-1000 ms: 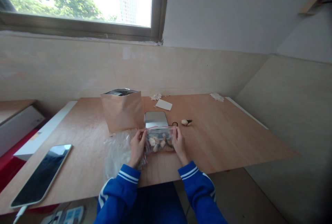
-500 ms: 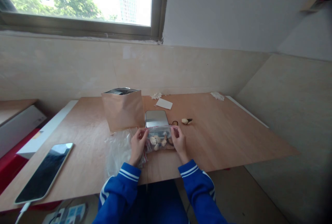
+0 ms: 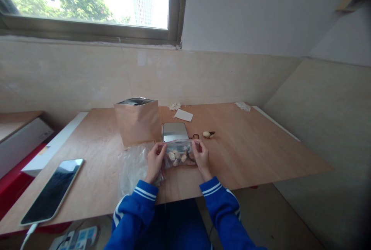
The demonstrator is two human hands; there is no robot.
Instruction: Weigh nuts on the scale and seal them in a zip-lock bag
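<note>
Between my hands is a clear zip bag (image 3: 180,156) with several pale and brown chunky pieces in it, like dried mushroom bits. My left hand (image 3: 155,160) pinches its upper left corner, and my right hand (image 3: 201,159) pinches the upper right one. Under and beside my left wrist lies a pile of clear plastic bags (image 3: 133,167). Just beyond the held bag sits a flat scale with a silver top (image 3: 175,131). A pale piece with a dark end (image 3: 208,134) rests to the right, near a small brown ring-like piece (image 3: 195,136).
A kraft pouch (image 3: 138,124) stands with its top open behind my left hand. A phone (image 3: 53,192) with a white cable lies at the left on the wooden table (image 3: 255,153). Farther back are a white card (image 3: 183,115) and white crumpled scraps (image 3: 242,106).
Both hands keep their pinch on the zip bag's top corners. The pieces inside look slightly shifted, and the camera view has moved a little.
</note>
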